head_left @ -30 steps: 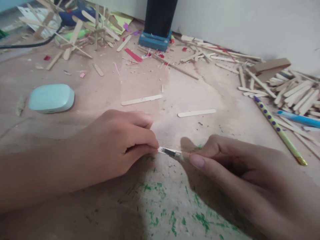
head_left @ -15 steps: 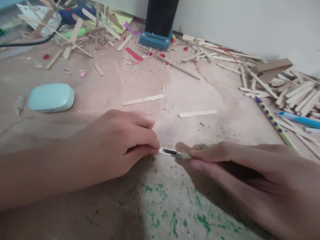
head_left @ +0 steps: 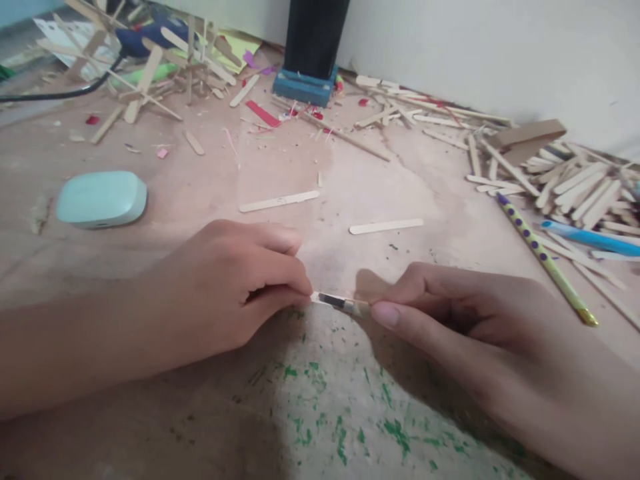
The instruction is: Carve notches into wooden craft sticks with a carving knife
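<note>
My left hand (head_left: 245,287) pinches the end of a pale craft stick (head_left: 315,298) low over the table. In my right hand (head_left: 450,320) is a craft knife (head_left: 353,306), gripped between thumb and fingers. Its dark blade points left and lies along the stick, close to my left fingertips. Most of the stick is hidden by the fingers and the knife. Beyond my hands lie two loose craft sticks; the left one (head_left: 279,201) has marks or notches along it, and the right one (head_left: 386,227) looks whole.
A mint-green case (head_left: 103,199) sits at the left. Craft sticks (head_left: 583,190) are heaped at the right beside a dotted pencil (head_left: 547,260) and a blue pen (head_left: 593,238). A dark post on a blue base (head_left: 305,87) stands at the back. Sticks and a corded blue tool (head_left: 150,39) clutter the back left.
My right hand has rolled and shifted slightly left with the knife, its fingers drawn in more. The view has moved a little; my left hand keeps its pinch.
</note>
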A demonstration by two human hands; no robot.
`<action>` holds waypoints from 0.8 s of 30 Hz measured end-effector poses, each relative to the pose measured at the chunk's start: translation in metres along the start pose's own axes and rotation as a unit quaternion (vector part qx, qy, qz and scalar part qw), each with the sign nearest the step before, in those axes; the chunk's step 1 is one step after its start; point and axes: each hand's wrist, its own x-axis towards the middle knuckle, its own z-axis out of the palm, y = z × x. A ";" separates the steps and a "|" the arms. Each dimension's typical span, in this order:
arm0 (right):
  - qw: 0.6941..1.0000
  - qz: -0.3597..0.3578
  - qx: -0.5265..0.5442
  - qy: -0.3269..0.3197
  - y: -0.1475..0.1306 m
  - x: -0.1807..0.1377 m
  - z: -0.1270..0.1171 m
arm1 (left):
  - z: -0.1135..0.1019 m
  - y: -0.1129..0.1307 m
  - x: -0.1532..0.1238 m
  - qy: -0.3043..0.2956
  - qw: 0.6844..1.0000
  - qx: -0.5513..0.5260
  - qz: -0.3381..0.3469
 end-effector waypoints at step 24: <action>0.980 -0.114 -0.156 0.049 0.018 0.000 -0.013 | -0.008 0.007 0.006 -0.028 0.999 0.032 0.015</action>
